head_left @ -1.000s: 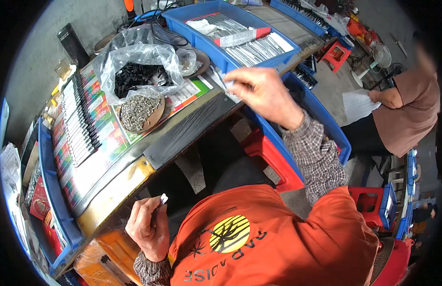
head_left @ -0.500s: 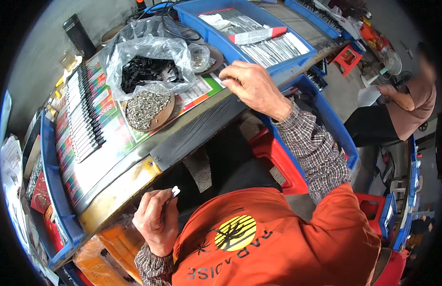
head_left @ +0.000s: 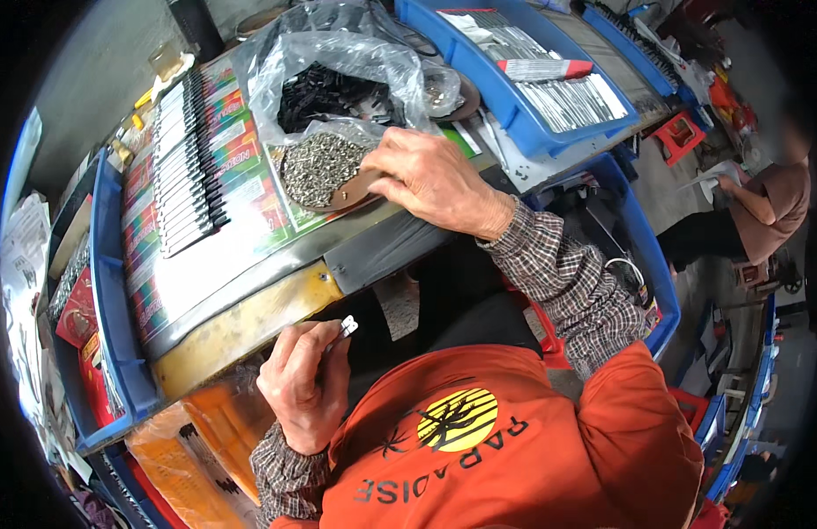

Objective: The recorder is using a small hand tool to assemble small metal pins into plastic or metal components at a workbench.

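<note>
Here a small silvery-white metal piece [head_left: 348, 326] is pinched between the thumb and fingers of the left hand [head_left: 304, 385], held just short of the yellowish front edge of the worktable [head_left: 249, 310], its end left showing past the fingertips. Over at the shallow round brown dish [head_left: 360, 190], the right hand [head_left: 439, 185] is poised at the right side of a pile of tiny silver metal parts [head_left: 320, 165]; its thumb and fingers are drawn narrow, but whether anything is gripped, or the pile touched, cannot be told. Right behind the dish, loose black pieces [head_left: 333, 99] are heaped in a crumpled clear plastic bag [head_left: 269, 93]. Slim silver-and-black items [head_left: 181, 167] are lined up to the left, and flat silvery strips [head_left: 576, 101] are stacked in a blue plastic tray [head_left: 498, 110] to the right.
</note>
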Action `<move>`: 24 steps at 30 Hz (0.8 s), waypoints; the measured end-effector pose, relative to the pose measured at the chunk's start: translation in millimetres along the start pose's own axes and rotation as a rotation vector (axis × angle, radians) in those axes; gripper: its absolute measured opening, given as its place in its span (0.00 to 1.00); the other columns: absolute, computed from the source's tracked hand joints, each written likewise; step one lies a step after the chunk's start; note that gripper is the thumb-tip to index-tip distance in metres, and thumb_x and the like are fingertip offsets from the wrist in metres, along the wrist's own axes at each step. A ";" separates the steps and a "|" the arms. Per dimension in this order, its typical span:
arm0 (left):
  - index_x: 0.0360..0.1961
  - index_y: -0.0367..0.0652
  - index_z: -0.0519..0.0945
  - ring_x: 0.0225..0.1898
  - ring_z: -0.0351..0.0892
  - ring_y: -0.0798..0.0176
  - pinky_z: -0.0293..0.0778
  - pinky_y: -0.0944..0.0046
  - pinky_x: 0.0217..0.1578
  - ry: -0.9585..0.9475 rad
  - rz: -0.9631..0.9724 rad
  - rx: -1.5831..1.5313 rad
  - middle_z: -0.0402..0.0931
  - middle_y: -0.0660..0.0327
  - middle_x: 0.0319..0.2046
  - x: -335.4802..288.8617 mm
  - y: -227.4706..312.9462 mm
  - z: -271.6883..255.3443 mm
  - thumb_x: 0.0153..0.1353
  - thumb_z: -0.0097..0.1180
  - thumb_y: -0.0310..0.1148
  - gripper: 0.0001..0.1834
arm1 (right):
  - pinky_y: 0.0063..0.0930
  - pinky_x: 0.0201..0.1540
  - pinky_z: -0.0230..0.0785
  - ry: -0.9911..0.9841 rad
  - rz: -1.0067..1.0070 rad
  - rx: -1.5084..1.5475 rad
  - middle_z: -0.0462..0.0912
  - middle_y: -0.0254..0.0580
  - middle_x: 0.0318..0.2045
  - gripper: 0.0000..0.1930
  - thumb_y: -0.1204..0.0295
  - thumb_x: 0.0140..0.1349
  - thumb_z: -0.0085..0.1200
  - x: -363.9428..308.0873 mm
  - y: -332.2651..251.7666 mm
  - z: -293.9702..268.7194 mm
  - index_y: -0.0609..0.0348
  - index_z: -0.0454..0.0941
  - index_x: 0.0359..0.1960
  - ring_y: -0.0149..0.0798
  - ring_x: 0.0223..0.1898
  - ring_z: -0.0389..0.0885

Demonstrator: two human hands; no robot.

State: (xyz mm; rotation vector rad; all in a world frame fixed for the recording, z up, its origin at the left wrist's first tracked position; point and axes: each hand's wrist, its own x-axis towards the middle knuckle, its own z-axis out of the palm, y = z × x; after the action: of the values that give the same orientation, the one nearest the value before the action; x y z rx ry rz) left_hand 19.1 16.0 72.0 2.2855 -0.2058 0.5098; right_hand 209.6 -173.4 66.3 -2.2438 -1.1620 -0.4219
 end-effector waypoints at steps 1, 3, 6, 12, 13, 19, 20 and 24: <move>0.34 0.41 0.79 0.24 0.79 0.57 0.73 0.65 0.24 0.009 0.007 0.008 0.78 0.57 0.29 0.8 -1.6 -0.7 0.47 0.62 0.18 0.12 | 0.37 0.40 0.69 -0.032 0.025 0.005 0.76 0.43 0.34 0.12 0.71 0.52 0.60 -1.1 -1.8 3.2 0.60 0.79 0.39 0.46 0.38 0.77; 0.34 0.41 0.79 0.25 0.79 0.56 0.73 0.64 0.25 0.023 -0.003 0.011 0.78 0.56 0.29 1.2 -3.4 -3.5 0.47 0.62 0.18 0.12 | 0.37 0.42 0.69 -0.029 -0.013 0.019 0.76 0.43 0.35 0.14 0.70 0.52 0.61 -1.8 -7.8 5.8 0.59 0.79 0.40 0.46 0.40 0.76; 0.31 0.35 0.78 0.25 0.76 0.60 0.70 0.68 0.28 0.033 -0.029 -0.026 0.76 0.55 0.25 2.7 -4.3 -3.7 0.48 0.59 0.14 0.09 | 0.38 0.45 0.68 -0.039 -0.044 0.042 0.75 0.43 0.37 0.17 0.70 0.49 0.63 -3.9 -14.8 12.2 0.58 0.79 0.42 0.46 0.43 0.73; 0.31 0.35 0.78 0.27 0.77 0.59 0.71 0.68 0.29 0.030 -0.032 -0.005 0.76 0.54 0.26 6.3 -9.8 -4.3 0.48 0.59 0.14 0.09 | 0.37 0.44 0.69 -0.011 -0.057 -0.003 0.75 0.41 0.35 0.15 0.69 0.49 0.64 -0.7 -14.7 22.5 0.57 0.80 0.40 0.46 0.41 0.73; 0.33 0.39 0.79 0.26 0.79 0.54 0.73 0.62 0.26 0.030 0.003 0.002 0.77 0.55 0.28 7.1 -13.8 -3.9 0.48 0.61 0.17 0.10 | 0.37 0.43 0.69 -0.006 -0.054 -0.011 0.76 0.41 0.35 0.14 0.70 0.49 0.64 -0.2 -13.6 22.6 0.57 0.80 0.39 0.45 0.40 0.73; 0.33 0.39 0.79 0.26 0.79 0.54 0.73 0.63 0.26 0.054 0.006 0.017 0.77 0.55 0.28 9.4 -13.1 -1.6 0.48 0.61 0.17 0.10 | 0.36 0.41 0.69 0.026 -0.083 -0.051 0.77 0.39 0.32 0.12 0.71 0.49 0.63 1.9 -14.0 20.2 0.55 0.81 0.37 0.45 0.37 0.74; 0.33 0.39 0.79 0.26 0.79 0.54 0.73 0.63 0.26 0.050 -0.001 0.042 0.77 0.55 0.29 8.7 -13.2 -1.9 0.48 0.61 0.17 0.10 | 0.36 0.42 0.69 0.012 -0.065 -0.032 0.77 0.40 0.32 0.12 0.71 0.50 0.63 1.8 -15.9 19.8 0.56 0.81 0.38 0.44 0.38 0.74; 0.33 0.39 0.79 0.26 0.79 0.54 0.73 0.63 0.26 0.070 -0.002 0.025 0.77 0.55 0.29 7.2 -13.7 -1.8 0.48 0.61 0.16 0.11 | 0.35 0.42 0.70 0.048 -0.064 0.011 0.78 0.41 0.33 0.12 0.72 0.51 0.61 5.2 -10.6 9.2 0.60 0.80 0.38 0.45 0.39 0.76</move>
State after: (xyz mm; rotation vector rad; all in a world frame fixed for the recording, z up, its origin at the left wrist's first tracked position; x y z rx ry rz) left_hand 29.2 26.7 67.2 2.2874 -0.1637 0.5929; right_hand 204.0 -159.6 65.4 -2.1796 -1.2111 -0.4911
